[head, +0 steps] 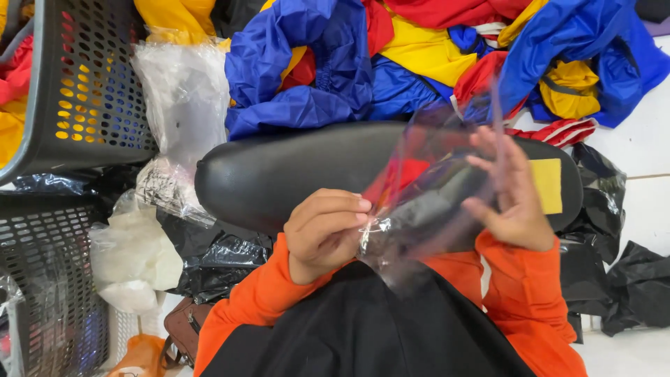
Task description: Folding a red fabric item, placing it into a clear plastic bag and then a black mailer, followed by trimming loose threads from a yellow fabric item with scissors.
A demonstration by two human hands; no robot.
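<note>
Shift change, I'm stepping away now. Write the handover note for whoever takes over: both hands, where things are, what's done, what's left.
Left hand: pinching one edge of a clear plastic bag between thumb and fingers.
Right hand: fingers spread against the bag's other side, holding it up over the lap.
The bag looks empty; nothing packed in it yet.
Black padded board lies across the knees, a yellow patch at its right end.
Pile of blue, yellow and red garments lies beyond the board.
Dark perforated baskets stand to the left, one showing coloured fabric through its holes.
Left: the bag apparently wants opening and filling.
</note>
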